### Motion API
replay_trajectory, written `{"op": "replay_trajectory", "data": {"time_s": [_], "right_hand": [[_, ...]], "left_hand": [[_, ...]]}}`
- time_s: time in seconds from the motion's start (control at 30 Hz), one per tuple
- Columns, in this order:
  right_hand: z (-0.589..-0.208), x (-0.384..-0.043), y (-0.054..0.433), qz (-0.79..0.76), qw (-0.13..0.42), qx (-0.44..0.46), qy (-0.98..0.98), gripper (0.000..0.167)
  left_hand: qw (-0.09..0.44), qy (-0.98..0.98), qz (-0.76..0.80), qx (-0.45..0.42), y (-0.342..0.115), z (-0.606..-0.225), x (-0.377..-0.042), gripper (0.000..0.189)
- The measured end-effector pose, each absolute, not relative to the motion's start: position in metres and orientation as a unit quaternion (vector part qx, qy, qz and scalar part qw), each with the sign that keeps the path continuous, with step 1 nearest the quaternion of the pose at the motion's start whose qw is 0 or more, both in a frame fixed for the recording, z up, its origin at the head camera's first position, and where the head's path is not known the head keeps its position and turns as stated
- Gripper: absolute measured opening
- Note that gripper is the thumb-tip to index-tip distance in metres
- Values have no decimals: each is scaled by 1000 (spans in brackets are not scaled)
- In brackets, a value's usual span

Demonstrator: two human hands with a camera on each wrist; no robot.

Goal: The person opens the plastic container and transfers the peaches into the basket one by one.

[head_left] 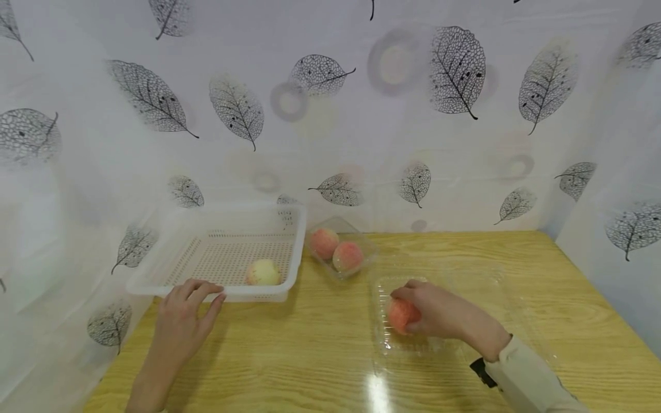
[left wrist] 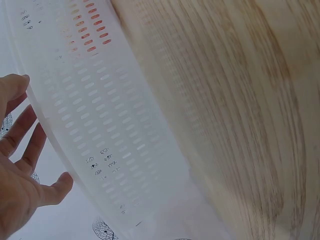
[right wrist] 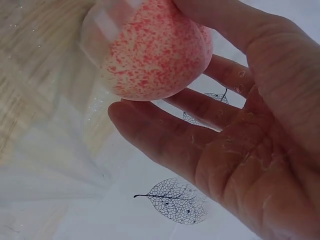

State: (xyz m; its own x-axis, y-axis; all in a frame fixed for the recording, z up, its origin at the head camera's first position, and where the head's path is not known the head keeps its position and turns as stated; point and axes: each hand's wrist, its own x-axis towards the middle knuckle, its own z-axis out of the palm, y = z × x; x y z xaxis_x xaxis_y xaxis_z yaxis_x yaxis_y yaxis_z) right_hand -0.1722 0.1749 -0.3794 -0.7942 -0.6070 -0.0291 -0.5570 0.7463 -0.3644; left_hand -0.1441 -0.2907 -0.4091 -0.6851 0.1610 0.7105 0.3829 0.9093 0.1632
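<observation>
Here, peach (head_left: pixel 401 314) in rt grip (head_left: pixel 436 310), redder side palmward, axis unclear

Ahead of me and at both sides I see pale sheeting (head_left: pixel 361 135) printed with dark, lacy leaves (head_left: pixel 457 70); blurred ring shapes (head_left: pixel 394 40) show faintly there. Below me spreads a yellowish wood-grain tabletop (head_left: pixel 310 361), a bright glare (head_left: pixel 378 393) shining on its near part.

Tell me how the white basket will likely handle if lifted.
The white basket is probably light, since its walls and floor are perforated. It should stay fairly stiff, given its moulded-looking rim. Tilting it would likely set the round peach inside rolling.
</observation>
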Motion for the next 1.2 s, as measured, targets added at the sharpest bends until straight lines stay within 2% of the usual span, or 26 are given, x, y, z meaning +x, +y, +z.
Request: {"op": "replay_trajectory", "data": {"time_s": [0.6,1.2], "right_hand": [[-389,-176,176,-196,131,-285,929,65],[-393,-180,173,-196,119,-298,926,64]], "left_hand": [[371,-905,-145,-148,-289,-410,-144,22],[364,-908,-151,-140,-288,-407,-142,21]]}}
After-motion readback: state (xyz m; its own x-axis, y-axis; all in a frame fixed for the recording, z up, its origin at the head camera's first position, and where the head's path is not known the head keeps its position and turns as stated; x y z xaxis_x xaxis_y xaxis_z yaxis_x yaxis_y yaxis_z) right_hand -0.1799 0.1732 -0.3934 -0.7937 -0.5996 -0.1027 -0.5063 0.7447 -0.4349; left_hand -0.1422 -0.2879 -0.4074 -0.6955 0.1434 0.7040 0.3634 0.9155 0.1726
